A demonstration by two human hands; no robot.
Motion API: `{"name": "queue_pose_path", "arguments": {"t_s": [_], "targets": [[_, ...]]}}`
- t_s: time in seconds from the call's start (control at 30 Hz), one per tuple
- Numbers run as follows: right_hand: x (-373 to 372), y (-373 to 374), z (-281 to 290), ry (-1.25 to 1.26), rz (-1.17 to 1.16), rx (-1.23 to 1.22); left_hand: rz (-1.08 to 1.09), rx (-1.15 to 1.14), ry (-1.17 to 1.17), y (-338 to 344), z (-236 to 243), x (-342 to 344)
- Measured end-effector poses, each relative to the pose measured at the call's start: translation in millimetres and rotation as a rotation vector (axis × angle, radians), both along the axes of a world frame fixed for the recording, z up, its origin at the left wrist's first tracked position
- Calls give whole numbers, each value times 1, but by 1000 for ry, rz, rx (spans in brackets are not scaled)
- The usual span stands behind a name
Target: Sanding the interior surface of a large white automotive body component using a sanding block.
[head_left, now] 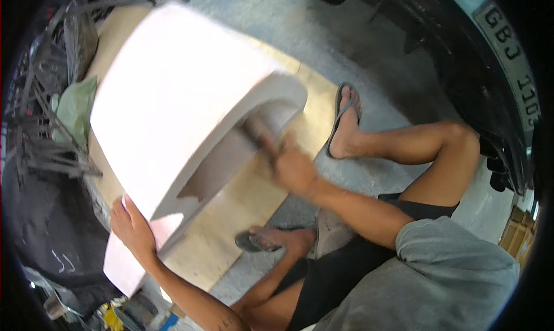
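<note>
A large white curved panel (167, 83) lies on a pale board (236, 227), with a grey recessed opening along its near side. My left hand (131, 224) grips the panel's lower-left part, fingers over its edge. My right hand (288, 161) is at the recess, closed on a dark elongated tool (254, 129) that reaches into the opening. The tool and fingertips are smeared by motion, so its exact kind cannot be told.
A dark vehicle (433, 48) stands at the upper right. Metal frames (40, 83), a green cloth (73, 115) and a black covering (52, 227) crowd the left. My sandalled feet (346, 123) are beside the board. Cardboard (516, 233) sits at the far right.
</note>
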State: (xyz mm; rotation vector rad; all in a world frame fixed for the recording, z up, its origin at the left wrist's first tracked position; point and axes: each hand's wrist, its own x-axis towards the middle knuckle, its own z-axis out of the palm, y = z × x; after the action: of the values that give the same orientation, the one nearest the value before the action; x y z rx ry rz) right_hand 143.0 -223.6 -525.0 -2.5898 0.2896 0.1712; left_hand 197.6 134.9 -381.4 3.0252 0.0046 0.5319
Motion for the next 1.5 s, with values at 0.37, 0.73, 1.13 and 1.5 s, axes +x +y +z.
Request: {"name": "queue_pose_path", "arguments": {"t_s": [0.37,0.73,1.13,1.5], "targets": [[-5,-12,7,-52,180,85,53,-22,5,1,0,2],[25,-77,19,-3,224,28,-55,-1,31,27,-8,-5],[2,-84,29,-96,301,-141,26,10,64,2,1,0],[-22,-72,36,-188,372,-257,18,-222,-132,-38,19,-12]]}}
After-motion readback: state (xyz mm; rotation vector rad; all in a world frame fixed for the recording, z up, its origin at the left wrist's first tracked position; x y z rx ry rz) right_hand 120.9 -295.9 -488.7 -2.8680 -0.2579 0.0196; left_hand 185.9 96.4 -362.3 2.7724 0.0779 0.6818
